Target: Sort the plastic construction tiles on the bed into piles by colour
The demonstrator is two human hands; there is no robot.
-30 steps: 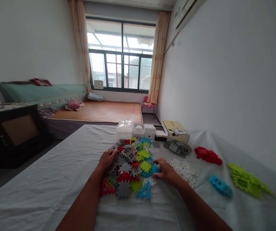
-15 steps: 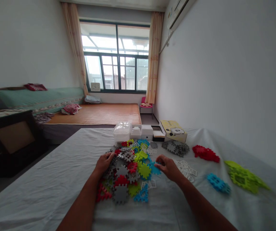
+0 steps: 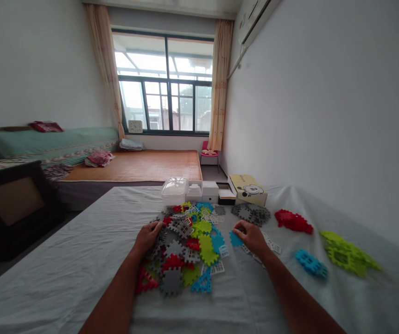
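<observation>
A mixed pile of toothed plastic building pieces (image 3: 176, 253) in grey, red, lime, blue and white lies on the cloth between my hands. My right hand (image 3: 251, 237), just right of the pile, pinches a flat blue building piece (image 3: 235, 239). At the pile's left edge rests my left hand (image 3: 148, 239), its fingers bent together against the pieces; what they grip, if anything, is hidden. Under and beside my right forearm are white lattice pieces (image 3: 274, 246). Farther right lie a blue group (image 3: 311, 263), a lime group (image 3: 348, 255), a red group (image 3: 294, 221) and a grey group (image 3: 251, 213).
A pale cloth (image 3: 70, 273) covers the table. Along its far edge stand a clear plastic box (image 3: 174, 190), small white boxes (image 3: 210, 191), a black-edged open box (image 3: 226, 195) and a yellow carton (image 3: 247, 189). A bed (image 3: 154, 166) and a window are beyond.
My right hand has moved right, away from the pile, carrying the blue building piece out of it. My left hand stays at the pile's left edge. The view has shifted slightly.
</observation>
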